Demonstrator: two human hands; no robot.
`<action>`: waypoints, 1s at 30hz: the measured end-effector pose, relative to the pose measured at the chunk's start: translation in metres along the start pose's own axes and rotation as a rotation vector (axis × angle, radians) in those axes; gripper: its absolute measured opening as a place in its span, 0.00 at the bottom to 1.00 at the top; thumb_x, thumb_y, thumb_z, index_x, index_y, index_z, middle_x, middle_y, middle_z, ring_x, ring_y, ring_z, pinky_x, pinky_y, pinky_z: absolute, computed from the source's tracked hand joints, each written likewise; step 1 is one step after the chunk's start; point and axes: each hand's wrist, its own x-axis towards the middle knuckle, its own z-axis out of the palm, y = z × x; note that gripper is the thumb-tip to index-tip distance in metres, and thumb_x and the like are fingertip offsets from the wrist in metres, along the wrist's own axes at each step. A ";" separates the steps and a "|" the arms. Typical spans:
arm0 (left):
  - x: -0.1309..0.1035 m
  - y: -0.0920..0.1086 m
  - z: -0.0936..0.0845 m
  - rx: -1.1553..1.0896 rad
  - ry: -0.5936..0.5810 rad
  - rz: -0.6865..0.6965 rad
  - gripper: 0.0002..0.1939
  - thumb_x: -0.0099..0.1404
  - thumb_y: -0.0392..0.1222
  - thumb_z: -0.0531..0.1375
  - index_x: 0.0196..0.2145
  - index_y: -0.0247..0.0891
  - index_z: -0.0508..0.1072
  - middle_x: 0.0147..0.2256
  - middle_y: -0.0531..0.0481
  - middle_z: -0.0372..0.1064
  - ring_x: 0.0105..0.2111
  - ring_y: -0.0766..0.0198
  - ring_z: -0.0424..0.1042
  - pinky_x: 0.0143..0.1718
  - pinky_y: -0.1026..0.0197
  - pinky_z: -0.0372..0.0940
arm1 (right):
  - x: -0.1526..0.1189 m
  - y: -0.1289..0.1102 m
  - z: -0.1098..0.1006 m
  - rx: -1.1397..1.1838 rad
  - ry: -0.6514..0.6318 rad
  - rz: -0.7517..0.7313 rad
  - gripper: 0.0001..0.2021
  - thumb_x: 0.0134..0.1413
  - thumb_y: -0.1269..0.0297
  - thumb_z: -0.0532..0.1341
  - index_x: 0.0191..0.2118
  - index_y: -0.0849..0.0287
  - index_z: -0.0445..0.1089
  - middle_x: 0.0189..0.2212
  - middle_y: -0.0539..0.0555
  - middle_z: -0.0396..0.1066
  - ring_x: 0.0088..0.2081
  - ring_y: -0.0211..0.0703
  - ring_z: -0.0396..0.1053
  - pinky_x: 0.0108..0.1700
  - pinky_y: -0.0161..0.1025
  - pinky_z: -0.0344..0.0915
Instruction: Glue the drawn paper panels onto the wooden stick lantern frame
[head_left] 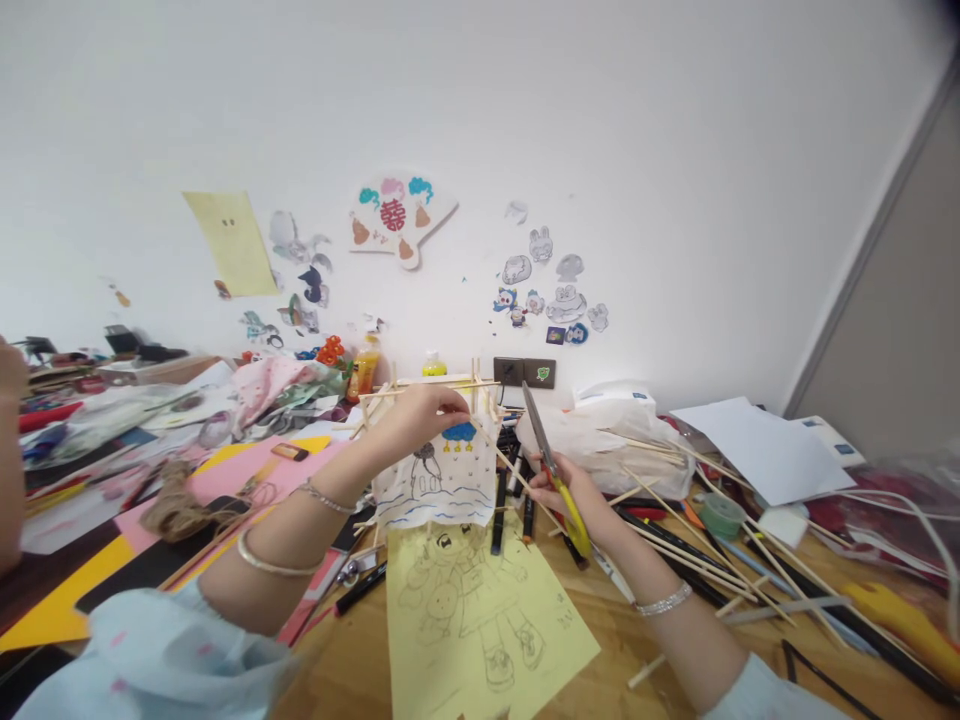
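My left hand (420,418) reaches over the top of a small frame of thin wooden sticks (484,392), its fingers pinched at the upper end of a slanting wooden stick (511,466). That stick runs down to my right hand (574,492), whose fingertips touch it. Scissors (546,448) with yellow handles are gripped in my right hand, blades pointing up. On the front of the frame hangs a white sheet (405,505) drawn with a blue cloud, a house and waves. A yellow paper (487,620) with a pencilled figure lies in front of it.
Loose sticks (709,560), markers (499,530) and a tape roll (721,515) lie to the right. Coloured paper (64,600) and twine (176,505) cover the left. An orange bottle (365,368) stands by the wall. Another person's arm (9,460) shows at the left edge.
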 end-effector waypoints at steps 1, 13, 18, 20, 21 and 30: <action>0.000 0.000 0.000 0.006 -0.002 0.000 0.08 0.59 0.41 0.58 0.30 0.37 0.77 0.31 0.49 0.76 0.31 0.64 0.72 0.34 0.64 0.61 | 0.000 -0.002 0.001 -0.005 0.000 -0.008 0.28 0.39 0.52 0.66 0.47 0.58 0.62 0.28 0.51 0.71 0.32 0.43 0.71 0.38 0.40 0.66; -0.003 0.005 -0.001 0.048 -0.018 -0.021 0.08 0.60 0.39 0.58 0.31 0.37 0.78 0.31 0.49 0.76 0.31 0.64 0.71 0.35 0.63 0.62 | -0.020 -0.056 -0.052 -0.740 0.100 -0.164 0.18 0.50 0.55 0.61 0.47 0.54 0.69 0.33 0.52 0.72 0.35 0.46 0.68 0.38 0.41 0.61; 0.000 0.000 0.006 0.056 -0.028 -0.011 0.08 0.59 0.40 0.58 0.31 0.38 0.78 0.31 0.49 0.76 0.30 0.63 0.71 0.35 0.62 0.62 | -0.042 -0.085 -0.077 -1.207 0.071 -0.223 0.20 0.51 0.59 0.60 0.51 0.55 0.69 0.41 0.57 0.74 0.42 0.48 0.70 0.38 0.39 0.62; 0.002 -0.003 0.009 0.052 -0.028 -0.003 0.08 0.59 0.40 0.58 0.31 0.39 0.78 0.31 0.49 0.76 0.31 0.62 0.71 0.35 0.61 0.62 | -0.045 -0.090 -0.081 -1.317 0.080 -0.214 0.20 0.50 0.63 0.60 0.51 0.55 0.69 0.42 0.56 0.75 0.42 0.48 0.71 0.37 0.38 0.62; 0.003 -0.004 0.010 0.051 -0.027 0.000 0.08 0.59 0.40 0.58 0.31 0.39 0.78 0.31 0.49 0.76 0.31 0.62 0.71 0.35 0.61 0.62 | -0.046 -0.092 -0.081 -1.364 0.078 -0.201 0.20 0.49 0.64 0.60 0.50 0.54 0.69 0.41 0.56 0.75 0.41 0.48 0.71 0.36 0.37 0.61; 0.001 0.000 0.009 0.052 -0.029 0.003 0.09 0.60 0.41 0.57 0.30 0.38 0.77 0.30 0.49 0.76 0.31 0.63 0.71 0.35 0.62 0.62 | -0.033 -0.123 -0.072 -1.562 -0.055 -0.141 0.15 0.50 0.65 0.58 0.46 0.53 0.71 0.36 0.55 0.76 0.36 0.45 0.71 0.31 0.34 0.56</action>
